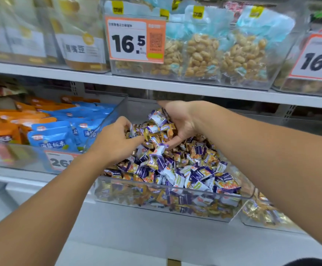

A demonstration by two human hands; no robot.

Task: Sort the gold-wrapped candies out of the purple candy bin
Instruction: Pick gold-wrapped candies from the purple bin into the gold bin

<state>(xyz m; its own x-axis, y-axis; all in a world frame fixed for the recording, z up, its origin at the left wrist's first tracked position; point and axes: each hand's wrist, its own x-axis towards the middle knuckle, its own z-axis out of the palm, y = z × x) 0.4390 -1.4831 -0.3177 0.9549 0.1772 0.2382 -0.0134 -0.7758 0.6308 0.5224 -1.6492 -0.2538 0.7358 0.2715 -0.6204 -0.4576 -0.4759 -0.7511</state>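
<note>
In clear bin (156,191) | purple and gold candies (175,169) | right grip (177,121) cupping candies | left grip (118,139) pinching

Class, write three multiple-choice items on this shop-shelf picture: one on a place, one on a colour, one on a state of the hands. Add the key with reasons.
1. Where does the clear candy bin stand?
A. on the lower shelf, under the bagged peanuts
B. on the floor
C. on the top shelf

2. What colour are the packets in the bin to its left?
A. green and black
B. blue and orange
C. all red

3. What is the right hand doing?
A. hanging idle
B. cupping a heap of candies
C. pressing a price tag

Key: A, the peanuts sit on the shelf above; B, blue packets beside orange; C is wrong, B: curled fingers hold wrapped candies, while the left hand picks among them.
</note>
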